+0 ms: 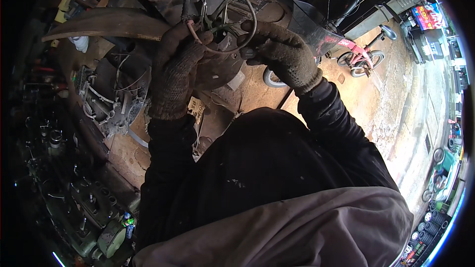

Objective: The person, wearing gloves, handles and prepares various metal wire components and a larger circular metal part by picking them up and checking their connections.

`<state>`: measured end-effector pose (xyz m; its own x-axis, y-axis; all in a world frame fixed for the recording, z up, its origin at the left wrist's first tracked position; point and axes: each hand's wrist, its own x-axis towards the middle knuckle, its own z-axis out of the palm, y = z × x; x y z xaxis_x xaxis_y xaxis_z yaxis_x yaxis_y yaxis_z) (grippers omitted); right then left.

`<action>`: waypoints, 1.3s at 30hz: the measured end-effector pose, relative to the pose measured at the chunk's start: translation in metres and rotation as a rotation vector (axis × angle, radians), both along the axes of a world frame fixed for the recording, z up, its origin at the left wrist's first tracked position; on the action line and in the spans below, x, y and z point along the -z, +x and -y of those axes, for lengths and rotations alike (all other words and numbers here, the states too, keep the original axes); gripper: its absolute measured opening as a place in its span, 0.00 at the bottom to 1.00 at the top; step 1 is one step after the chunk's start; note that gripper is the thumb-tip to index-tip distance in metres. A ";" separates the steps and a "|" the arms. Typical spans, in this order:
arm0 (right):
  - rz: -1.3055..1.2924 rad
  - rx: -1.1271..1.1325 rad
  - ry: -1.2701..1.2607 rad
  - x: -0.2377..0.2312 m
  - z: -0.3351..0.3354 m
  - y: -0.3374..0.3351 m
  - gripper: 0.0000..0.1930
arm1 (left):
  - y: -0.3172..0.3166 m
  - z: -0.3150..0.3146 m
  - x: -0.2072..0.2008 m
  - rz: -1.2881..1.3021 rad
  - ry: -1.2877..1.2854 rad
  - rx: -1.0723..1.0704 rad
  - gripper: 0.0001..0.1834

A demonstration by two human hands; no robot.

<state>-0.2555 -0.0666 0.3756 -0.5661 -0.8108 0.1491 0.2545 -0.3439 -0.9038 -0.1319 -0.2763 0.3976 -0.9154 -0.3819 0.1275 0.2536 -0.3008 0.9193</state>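
Both my hands wear dark, dirty knitted gloves and reach up to a thin metal rod bent into a rounded hoop (255, 18). The hoop's left part looks reddish. My left hand (175, 66) is closed round that left side. On the opposite side, my right hand (284, 52) is bent with its fingers against the curve. Behind and inside the hoop stand dark metal parts, with a thin upright bolt or rod (204, 9) among them. Below it is a dark rounded metal piece (216, 75). The exact fingertip contact is partly hidden.
A curved brown plank (106, 23) lies at upper left. Below it, a dark container (111, 76) has metal scraps about it. Greasy machinery (69, 183) fills the lower left. A red bicycle (363, 54) stands on the floor at right, near a black mesh basket (311, 27).
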 end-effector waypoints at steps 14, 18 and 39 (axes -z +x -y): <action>-0.095 0.056 0.083 0.007 0.007 0.006 0.22 | 0.003 0.001 -0.001 0.030 -0.014 -0.006 0.22; -0.471 0.303 0.269 0.000 0.014 0.018 0.23 | 0.004 0.003 0.004 0.005 0.067 0.030 0.23; -0.568 -0.189 0.326 0.096 0.077 0.067 0.18 | 0.082 0.015 0.107 0.351 0.140 -0.321 0.19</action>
